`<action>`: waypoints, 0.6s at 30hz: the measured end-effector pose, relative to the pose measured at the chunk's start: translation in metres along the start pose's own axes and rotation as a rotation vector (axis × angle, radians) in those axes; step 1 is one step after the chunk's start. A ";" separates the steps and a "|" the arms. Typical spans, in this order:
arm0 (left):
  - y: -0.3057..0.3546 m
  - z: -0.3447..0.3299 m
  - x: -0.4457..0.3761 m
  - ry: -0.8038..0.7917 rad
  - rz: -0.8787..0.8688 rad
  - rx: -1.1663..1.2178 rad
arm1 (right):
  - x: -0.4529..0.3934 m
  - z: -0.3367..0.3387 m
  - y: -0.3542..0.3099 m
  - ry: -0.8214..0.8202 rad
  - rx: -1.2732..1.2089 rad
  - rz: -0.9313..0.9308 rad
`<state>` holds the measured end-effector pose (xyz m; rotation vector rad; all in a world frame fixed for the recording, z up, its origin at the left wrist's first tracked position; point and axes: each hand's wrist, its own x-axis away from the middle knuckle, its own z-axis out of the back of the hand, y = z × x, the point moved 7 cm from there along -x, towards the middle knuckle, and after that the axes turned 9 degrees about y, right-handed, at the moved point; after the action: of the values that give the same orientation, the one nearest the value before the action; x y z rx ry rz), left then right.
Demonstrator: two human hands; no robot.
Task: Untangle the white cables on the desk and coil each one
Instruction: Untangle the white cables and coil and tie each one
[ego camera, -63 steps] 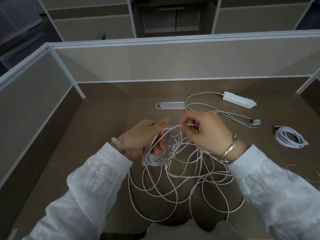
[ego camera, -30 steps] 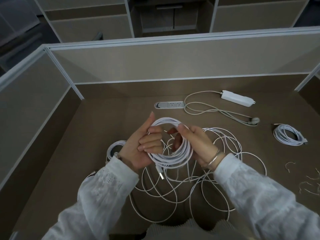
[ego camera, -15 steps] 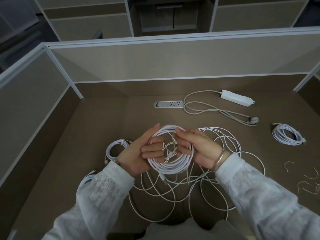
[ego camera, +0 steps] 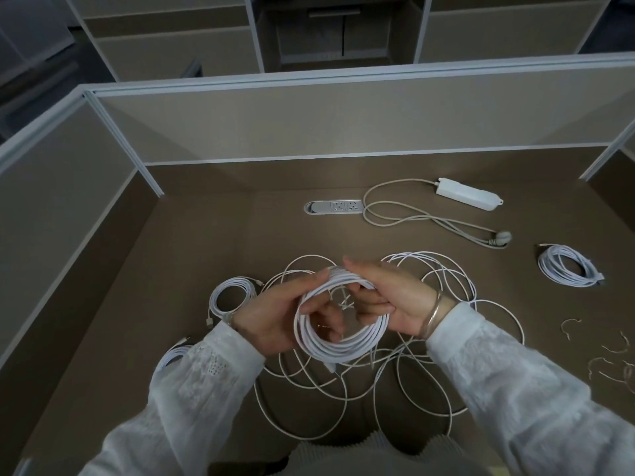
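Both grips curl round the coiled white cable (ego camera: 338, 333) at frame centre: left hand (ego camera: 275, 321) w/ fingers thru the loop, right hand (ego camera: 395, 300) pinching its top, prob. so turns can't spring loose while a twist tie (ego camera: 343, 300) goes on. Tangled cables (ego camera: 429, 338) lie on the bench (ego camera: 206, 242) beneath; finished coils (ego camera: 232, 297) sit left & far right.

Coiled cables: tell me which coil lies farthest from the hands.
The coil at the desk's right, below the power strip's plug. The other set-down coils lie by the left hand, and one coil is held in both hands.

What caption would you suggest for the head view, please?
Both hands, left hand and right hand, hold a coiled white cable above the loose tangle.
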<state>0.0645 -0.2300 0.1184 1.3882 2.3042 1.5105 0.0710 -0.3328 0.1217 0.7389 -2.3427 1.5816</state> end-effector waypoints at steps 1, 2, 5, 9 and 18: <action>0.001 0.000 0.001 0.005 -0.004 0.002 | 0.000 -0.001 0.000 0.008 0.004 0.001; 0.001 -0.001 0.001 -0.007 0.013 0.045 | -0.002 0.000 0.001 0.023 0.006 0.003; 0.007 -0.003 0.004 -0.095 0.089 0.261 | -0.008 -0.002 0.005 0.047 -0.020 0.014; 0.028 0.010 0.012 -0.072 0.078 0.325 | -0.019 -0.002 0.012 0.020 -0.002 0.049; 0.098 0.052 0.043 0.349 -0.282 0.326 | -0.031 0.063 0.020 0.207 0.763 0.328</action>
<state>0.1272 -0.1512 0.1828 0.8391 2.9146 1.4298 0.0930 -0.3757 0.0673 0.2781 -1.7431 2.5959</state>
